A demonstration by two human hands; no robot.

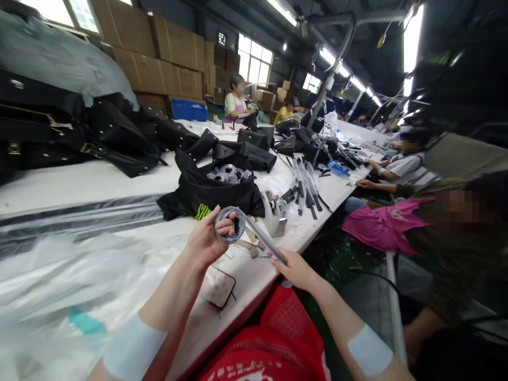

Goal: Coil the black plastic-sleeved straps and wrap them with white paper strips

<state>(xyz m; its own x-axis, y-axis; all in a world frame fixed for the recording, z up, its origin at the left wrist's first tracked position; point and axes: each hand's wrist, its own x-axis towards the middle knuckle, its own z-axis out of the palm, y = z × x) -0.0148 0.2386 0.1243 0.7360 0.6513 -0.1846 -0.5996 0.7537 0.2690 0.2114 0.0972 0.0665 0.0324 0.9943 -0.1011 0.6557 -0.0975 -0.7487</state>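
1. Running from a grey roll [241,226] just below the centre of the frame, a grey strip [260,233] is stretched down and to the right.
2. The roll is held above the worktop [246,272] by the left hand [206,241]; its fingers [226,230] are curled around the coil, and some are seen through its central opening.
3. The strip's far end is pinched in the right hand [296,270], right of centre, with its fingers closed on it.
4. Just behind the roll, a black bag [186,188] with green lettering is filled with more grey rolls [228,173].
5. To the right of that bag, a pale device [273,217] is placed on the worktop, and loose grey and black strips [304,185] are scattered behind it.
6. Below the left hand, a pale patterned object [218,287] with a dark edge is laid near the worktop's edge.
7. The lower left is covered by crumpled clear plastic [79,275]; the left and upper left are lined with black bags [119,137].
8. At the right edge, a pink apron [387,225] is worn by a seated co-worker [448,248].
9. Cardboard boxes [170,42] are stacked at the upper left, above a blue crate [189,110].
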